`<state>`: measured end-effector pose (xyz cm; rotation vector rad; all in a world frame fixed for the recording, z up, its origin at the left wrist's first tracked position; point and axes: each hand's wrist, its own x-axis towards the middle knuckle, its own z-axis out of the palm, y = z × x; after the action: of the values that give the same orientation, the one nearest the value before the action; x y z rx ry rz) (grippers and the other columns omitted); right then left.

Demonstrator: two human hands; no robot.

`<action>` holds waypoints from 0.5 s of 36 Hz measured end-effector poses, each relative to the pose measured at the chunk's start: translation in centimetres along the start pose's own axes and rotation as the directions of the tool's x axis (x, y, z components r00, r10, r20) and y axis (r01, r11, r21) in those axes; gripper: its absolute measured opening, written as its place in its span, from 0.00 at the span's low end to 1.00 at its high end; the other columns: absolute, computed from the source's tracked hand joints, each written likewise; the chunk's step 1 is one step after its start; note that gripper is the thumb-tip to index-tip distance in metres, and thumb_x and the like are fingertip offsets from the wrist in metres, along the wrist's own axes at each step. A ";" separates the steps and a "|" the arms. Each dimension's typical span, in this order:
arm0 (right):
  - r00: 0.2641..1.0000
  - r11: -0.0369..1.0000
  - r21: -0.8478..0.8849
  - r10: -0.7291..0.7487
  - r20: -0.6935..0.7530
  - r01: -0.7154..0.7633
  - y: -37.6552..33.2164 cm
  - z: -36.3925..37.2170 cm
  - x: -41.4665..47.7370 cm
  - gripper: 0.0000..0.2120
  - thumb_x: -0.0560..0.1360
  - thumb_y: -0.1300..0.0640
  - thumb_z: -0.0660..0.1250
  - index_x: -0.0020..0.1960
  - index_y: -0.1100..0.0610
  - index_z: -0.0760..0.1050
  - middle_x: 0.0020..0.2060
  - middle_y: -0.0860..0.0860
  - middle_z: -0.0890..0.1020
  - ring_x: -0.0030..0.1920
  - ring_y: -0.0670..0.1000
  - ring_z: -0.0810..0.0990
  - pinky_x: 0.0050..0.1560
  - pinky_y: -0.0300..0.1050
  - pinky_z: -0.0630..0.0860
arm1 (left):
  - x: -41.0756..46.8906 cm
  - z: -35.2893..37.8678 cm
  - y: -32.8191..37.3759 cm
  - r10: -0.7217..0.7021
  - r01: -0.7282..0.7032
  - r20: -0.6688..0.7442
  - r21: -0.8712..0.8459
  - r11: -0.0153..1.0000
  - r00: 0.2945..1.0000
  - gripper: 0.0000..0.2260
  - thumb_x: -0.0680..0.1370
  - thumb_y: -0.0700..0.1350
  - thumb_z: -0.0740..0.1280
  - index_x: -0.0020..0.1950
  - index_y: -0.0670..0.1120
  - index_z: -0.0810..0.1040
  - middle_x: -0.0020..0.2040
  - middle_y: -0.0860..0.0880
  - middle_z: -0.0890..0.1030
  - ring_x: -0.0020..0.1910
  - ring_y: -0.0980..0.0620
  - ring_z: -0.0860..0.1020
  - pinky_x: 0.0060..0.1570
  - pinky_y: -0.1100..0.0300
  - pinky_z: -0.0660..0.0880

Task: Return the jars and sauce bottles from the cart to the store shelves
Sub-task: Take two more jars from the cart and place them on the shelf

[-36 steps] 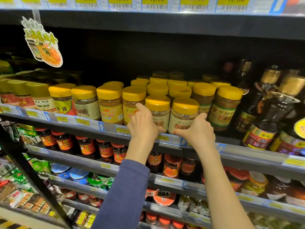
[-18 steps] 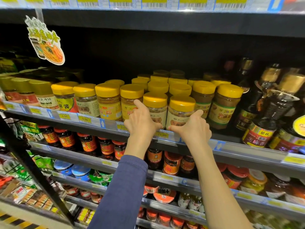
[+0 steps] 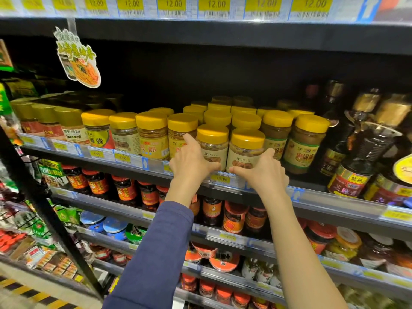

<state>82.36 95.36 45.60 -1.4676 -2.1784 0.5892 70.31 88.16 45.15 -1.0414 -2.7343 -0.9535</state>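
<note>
At the near edge of the middle shelf (image 3: 133, 158), two yellow-lidded jars stand side by side in front of the rows of matching jars behind them, and each is held by one hand. The left hand (image 3: 191, 162) grips the left front jar (image 3: 213, 144): its thumb lies across the low front of the label, the index finger reaches up the jar's left side into the gap beside the neighbouring jar, and the other fingers are hidden behind it. The right hand (image 3: 265, 176) grips the right front jar (image 3: 246, 150) in mirror fashion, thumb across the low front of the label and fingers wrapped round the right side. Both jars are upright, touching or nearly touching each other, with their bases on the shelf just behind the yellow price tag (image 3: 220, 179) reading 11.90. The left arm wears a blue sleeve (image 3: 156, 253); the right forearm is bare. Farther right on the same shelf stand dark sauce bottles (image 3: 365, 143) with gold caps. To the left, more yellow-lidded jars line the front edge. A noodle-picture sign (image 3: 78, 56) hangs from the shelf above at far left. On the shelf below sit red-lidded jars (image 3: 98, 184) with orange labels.
</note>
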 end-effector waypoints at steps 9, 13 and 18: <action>0.987 0.991 0.033 -0.129 -0.101 0.133 -0.6 -2.4 -1.3 0.36 0.66 0.42 0.73 0.65 0.58 0.62 0.62 0.57 0.74 0.62 0.62 0.73 0.54 0.56 0.71 | -0.5 -2.9 -2.6 0.147 -0.149 0.047 0.028 0.988 0.988 0.32 0.68 0.63 0.70 0.63 0.46 0.64 0.59 0.45 0.76 0.59 0.41 0.74 0.54 0.45 0.74; 0.909 0.925 0.019 -0.369 -0.193 0.379 -2.7 -2.1 -2.6 0.41 0.68 0.46 0.72 0.73 0.58 0.57 0.69 0.56 0.67 0.69 0.58 0.66 0.64 0.55 0.67 | -1.4 -5.7 -5.9 0.290 -0.290 0.009 0.075 0.954 0.957 0.30 0.74 0.60 0.65 0.71 0.49 0.63 0.66 0.47 0.73 0.64 0.46 0.72 0.57 0.48 0.73; 0.811 0.832 0.006 -0.540 -0.225 0.555 -6.9 0.5 -5.0 0.37 0.70 0.49 0.71 0.73 0.58 0.59 0.74 0.56 0.58 0.75 0.55 0.54 0.74 0.54 0.55 | -2.9 -9.9 -11.9 0.247 -0.240 -0.014 0.182 0.954 0.969 0.28 0.78 0.58 0.60 0.74 0.50 0.59 0.72 0.51 0.67 0.68 0.48 0.69 0.62 0.51 0.69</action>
<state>78.62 88.24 48.48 -0.7500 -2.2283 0.2801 63.70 73.93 46.07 -1.2740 -2.5272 -0.6690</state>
